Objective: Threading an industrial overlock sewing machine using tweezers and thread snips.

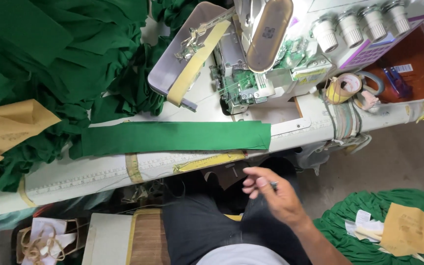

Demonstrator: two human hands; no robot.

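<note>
My right hand (275,195) hovers over my lap, just below the table's front edge, fingers curled around a small metal tool (274,185) of which only the tip shows. A folded strip of green fabric (172,137) lies flat along the white sewing table (74,179), a short way above the hand. Its right end stops in front of the overlock sewing machine (251,59). My left hand is out of view.
A big heap of green fabric (50,54) with brown paper (6,127) fills the left. Thread cones (359,24) and tape rolls (344,88) sit right of the machine. On the floor at right is another green pile (364,216) with paper pieces. A yellow measuring tape (207,161) lies on the table edge.
</note>
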